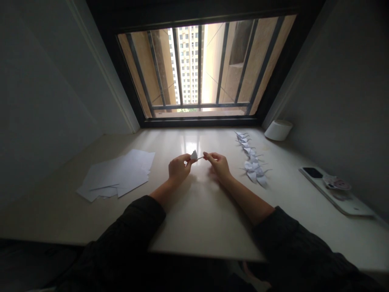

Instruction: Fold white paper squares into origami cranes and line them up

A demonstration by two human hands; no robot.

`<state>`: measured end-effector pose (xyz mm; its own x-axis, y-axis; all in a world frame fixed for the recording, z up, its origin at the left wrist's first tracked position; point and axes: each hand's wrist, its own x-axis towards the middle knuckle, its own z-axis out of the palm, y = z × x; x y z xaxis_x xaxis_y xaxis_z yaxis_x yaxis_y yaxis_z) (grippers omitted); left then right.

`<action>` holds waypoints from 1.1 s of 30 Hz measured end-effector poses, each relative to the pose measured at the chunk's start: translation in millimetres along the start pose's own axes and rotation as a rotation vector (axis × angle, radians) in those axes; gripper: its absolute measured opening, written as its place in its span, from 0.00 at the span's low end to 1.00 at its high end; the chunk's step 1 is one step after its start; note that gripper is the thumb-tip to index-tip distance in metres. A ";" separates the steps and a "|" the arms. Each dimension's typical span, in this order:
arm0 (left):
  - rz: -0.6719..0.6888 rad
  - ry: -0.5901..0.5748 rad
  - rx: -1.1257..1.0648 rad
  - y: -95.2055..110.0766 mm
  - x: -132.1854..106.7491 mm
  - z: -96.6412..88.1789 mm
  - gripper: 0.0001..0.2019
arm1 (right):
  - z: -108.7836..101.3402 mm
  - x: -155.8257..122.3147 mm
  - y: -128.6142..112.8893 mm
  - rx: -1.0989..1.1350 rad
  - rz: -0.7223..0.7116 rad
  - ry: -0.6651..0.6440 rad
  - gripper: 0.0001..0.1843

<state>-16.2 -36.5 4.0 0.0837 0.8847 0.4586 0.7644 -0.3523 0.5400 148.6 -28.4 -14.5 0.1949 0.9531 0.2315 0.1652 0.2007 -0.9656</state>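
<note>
Between my two hands is a small white folded paper crane (193, 155), held above the middle of the pale countertop. My left hand (178, 167) pinches its body between thumb and fingers. A thin pointed end of it stretches to the right, where my right hand (218, 164) grips the tip. Right of my right hand, several finished paper cranes (251, 166) stand in a line on the counter, their wings and thin points overlapping.
A loose pile of white paper sheets (121, 172) lies to the left. At the right are a phone (334, 188) with a round grip on its back and a white cylindrical object (278, 129) by the wall. A barred window (197, 69) rises behind the counter (200, 227).
</note>
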 end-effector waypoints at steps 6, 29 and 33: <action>-0.016 -0.010 -0.029 -2.3 0.0 0.6 0.11 | 1.2 1.1 2.5 0.080 0.032 -0.054 0.22; -0.140 -0.104 -0.536 -11.6 4.4 12.1 0.13 | 4.8 5.7 6.6 0.295 0.132 -0.199 0.20; -0.123 -0.100 -0.537 -11.7 4.3 11.9 0.13 | 6.4 5.8 6.6 0.347 0.183 -0.211 0.19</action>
<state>-17.2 -25.0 -8.8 0.0950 0.9447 0.3140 0.3411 -0.3272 0.8812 144.7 -20.1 -20.2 -0.0167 0.9982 0.0584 -0.1951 0.0540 -0.9793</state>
